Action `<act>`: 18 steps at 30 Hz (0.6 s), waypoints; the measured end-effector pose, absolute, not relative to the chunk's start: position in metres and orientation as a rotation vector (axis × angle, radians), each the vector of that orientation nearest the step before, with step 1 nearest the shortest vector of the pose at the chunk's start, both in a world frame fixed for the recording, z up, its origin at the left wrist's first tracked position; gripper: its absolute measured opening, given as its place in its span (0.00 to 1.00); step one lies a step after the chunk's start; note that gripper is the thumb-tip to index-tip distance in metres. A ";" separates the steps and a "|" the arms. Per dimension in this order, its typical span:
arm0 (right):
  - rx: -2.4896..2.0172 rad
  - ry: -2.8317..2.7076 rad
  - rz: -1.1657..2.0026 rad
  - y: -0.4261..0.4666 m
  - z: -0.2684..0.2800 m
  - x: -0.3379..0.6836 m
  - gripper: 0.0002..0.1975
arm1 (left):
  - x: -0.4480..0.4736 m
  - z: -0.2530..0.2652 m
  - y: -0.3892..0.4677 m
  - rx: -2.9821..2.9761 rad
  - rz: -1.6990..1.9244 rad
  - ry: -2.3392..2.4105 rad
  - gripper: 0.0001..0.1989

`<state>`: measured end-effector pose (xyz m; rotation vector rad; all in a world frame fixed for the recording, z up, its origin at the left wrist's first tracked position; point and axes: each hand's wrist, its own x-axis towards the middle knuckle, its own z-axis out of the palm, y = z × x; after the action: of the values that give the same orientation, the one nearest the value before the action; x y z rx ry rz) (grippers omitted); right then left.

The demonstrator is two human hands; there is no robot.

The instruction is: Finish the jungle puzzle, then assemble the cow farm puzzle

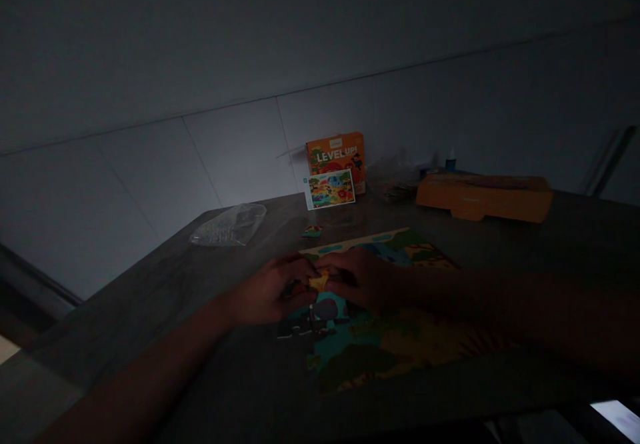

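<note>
A colourful jigsaw puzzle (395, 337), largely put together, lies on the dark grey table before me. My left hand (273, 289) is at its left edge, fingers closed around the left side of a yellow-orange puzzle piece (319, 282). From the other side my right hand (367, 277) pinches the same piece, its wrist and forearm lying across the puzzle. Between the fingertips only part of the piece shows. One loose puzzle piece (313, 231) rests beyond the hands.
An orange "LEVEL UP!" box (336, 144) stands at the back, a picture card (331, 191) leaning on it. A clear plastic bag (230, 225) lies at left. Behind right are an open orange box (483, 197), another plastic bag (395, 181) and a small bottle (451, 162). The light is dim.
</note>
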<state>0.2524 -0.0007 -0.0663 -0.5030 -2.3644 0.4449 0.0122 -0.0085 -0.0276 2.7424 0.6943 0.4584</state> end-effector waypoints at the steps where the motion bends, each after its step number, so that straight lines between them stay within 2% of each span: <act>1: -0.507 -2.359 0.460 0.000 -0.066 0.253 0.16 | 0.012 -0.028 -0.009 2.745 0.460 0.697 0.08; 9: -0.503 -2.284 0.650 0.008 -0.075 0.253 0.17 | 0.014 -0.024 -0.009 2.771 0.478 0.667 0.06; 18: -0.498 -2.312 0.607 0.005 -0.071 0.253 0.17 | 0.013 -0.026 -0.009 2.758 0.479 0.675 0.05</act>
<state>0.2532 0.0054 -0.0705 -0.4976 -2.3118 0.6071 0.0135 -0.0092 -0.0261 2.7575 0.6749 0.4789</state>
